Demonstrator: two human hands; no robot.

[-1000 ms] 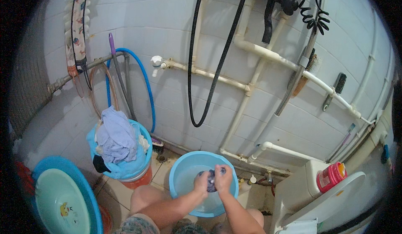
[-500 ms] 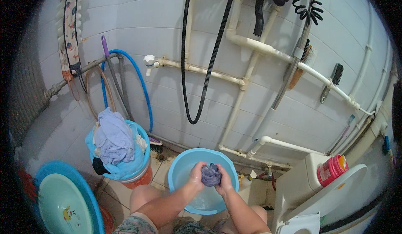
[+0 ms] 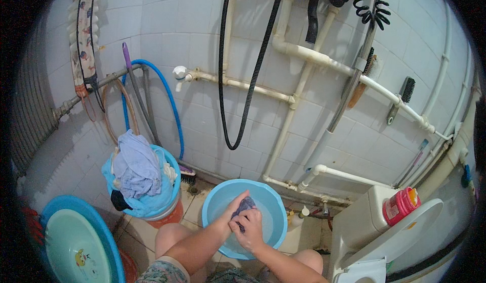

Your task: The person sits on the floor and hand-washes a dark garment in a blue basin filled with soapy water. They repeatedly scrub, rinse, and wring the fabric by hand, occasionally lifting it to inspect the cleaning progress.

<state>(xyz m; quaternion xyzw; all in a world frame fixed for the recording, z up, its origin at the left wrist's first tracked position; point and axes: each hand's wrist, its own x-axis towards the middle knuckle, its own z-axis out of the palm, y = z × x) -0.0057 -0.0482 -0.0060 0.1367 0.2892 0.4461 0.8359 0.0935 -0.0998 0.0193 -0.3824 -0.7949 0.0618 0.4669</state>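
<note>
A light-blue plastic basin [image 3: 276,217] with cloudy water stands on the floor between my knees. Over it, a bunched dark grey-purple wet cloth [image 3: 246,203] is squeezed between my two hands. My left hand [image 3: 232,209] is closed around its left side, thumb up, with most of its fingers hidden. My right hand [image 3: 250,229] lies over the nearer part of the cloth, fingers bent and closed on it.
On the left a blue bucket [image 3: 175,182] is heaped with lavender clothing [image 3: 135,164]. Nearer stand nested blue [image 3: 68,202] and pale-green basins [image 3: 76,232]. A toilet [image 3: 362,222] with a pink-red tub [image 3: 400,207] on its tank is at right. Small bottles [image 3: 298,216] stand beyond my basin.
My right hand has moved left and nearer to me, from the cloth's right side to over it. The round bundle is now squeezed narrower; my left hand has turned, thumb up.
</note>
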